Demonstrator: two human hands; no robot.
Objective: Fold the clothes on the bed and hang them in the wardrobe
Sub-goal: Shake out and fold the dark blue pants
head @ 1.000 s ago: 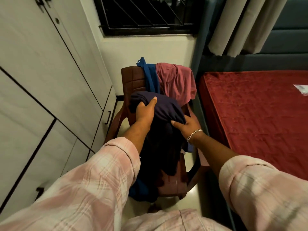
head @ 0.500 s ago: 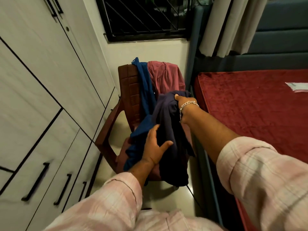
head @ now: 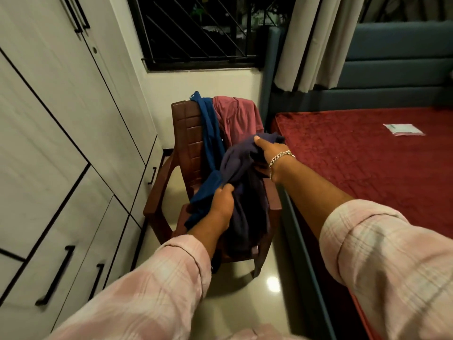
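Now both hands grip the dark garment (head: 241,168) over the chair (head: 186,133); the right hand (head: 270,153) holds its upper end nearest the bed (head: 367,168); the left hand (head: 221,204) bunches it lower, its length hanging down.

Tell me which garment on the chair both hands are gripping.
The dark navy garment: left hand and right hand grip it; the blue and pink ones hang untouched.
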